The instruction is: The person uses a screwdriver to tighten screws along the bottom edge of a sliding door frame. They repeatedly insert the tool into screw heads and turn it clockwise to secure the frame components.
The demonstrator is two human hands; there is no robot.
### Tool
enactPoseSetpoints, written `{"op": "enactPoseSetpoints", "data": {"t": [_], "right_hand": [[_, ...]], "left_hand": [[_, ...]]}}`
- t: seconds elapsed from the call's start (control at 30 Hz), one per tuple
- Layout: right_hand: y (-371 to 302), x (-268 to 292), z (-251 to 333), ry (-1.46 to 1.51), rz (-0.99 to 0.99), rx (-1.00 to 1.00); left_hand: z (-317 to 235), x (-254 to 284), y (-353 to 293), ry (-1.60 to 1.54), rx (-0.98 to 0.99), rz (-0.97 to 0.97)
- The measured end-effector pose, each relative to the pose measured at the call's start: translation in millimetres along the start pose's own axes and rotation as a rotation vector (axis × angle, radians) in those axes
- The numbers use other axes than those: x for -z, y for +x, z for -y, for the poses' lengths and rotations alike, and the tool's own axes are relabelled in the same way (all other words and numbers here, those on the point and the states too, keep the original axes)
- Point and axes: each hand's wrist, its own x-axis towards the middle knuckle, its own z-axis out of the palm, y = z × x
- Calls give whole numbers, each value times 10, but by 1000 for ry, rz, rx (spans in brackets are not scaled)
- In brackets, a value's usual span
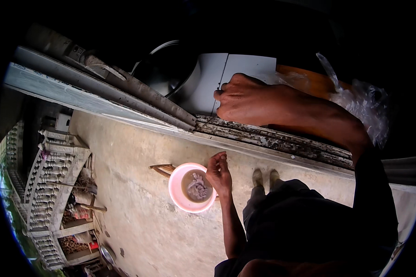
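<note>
My right hand reaches across the old window track. Its fingers are curled into a fist above the inner ledge, and whatever they may hold is hidden. A thin dark line shows beneath the fist at the track; I cannot tell if it is held. Lower down, my left hand is raised with its fingers curled in and nothing visible in them. In the view it overlaps the right rim of a pink basin. Murky water and a greyish-purple wet cloth are in the basin.
Inside the window are a large metal pot, white panels and crumpled clear plastic bags. A sliding window frame stands at left. Wooden legs show by the basin. A white balustrade edges the concrete floor.
</note>
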Motion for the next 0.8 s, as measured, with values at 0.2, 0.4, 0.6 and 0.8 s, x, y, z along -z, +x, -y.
{"op": "enactPoseSetpoints", "data": {"t": [0.2,0.4,0.6,0.8], "right_hand": [[206,-311,113,-62,-111,21],[287,-524,196,-246,-271,90],[-99,108,155,-149,93,62],[91,-184,113,-196,-30,11]], "left_hand": [[-52,53,-38,20,-21,-19],[-1,46,-87,-17,-4,-24],[58,140,-153,-39,30,-51],[38,115,-134,-104,20,-37]]}}
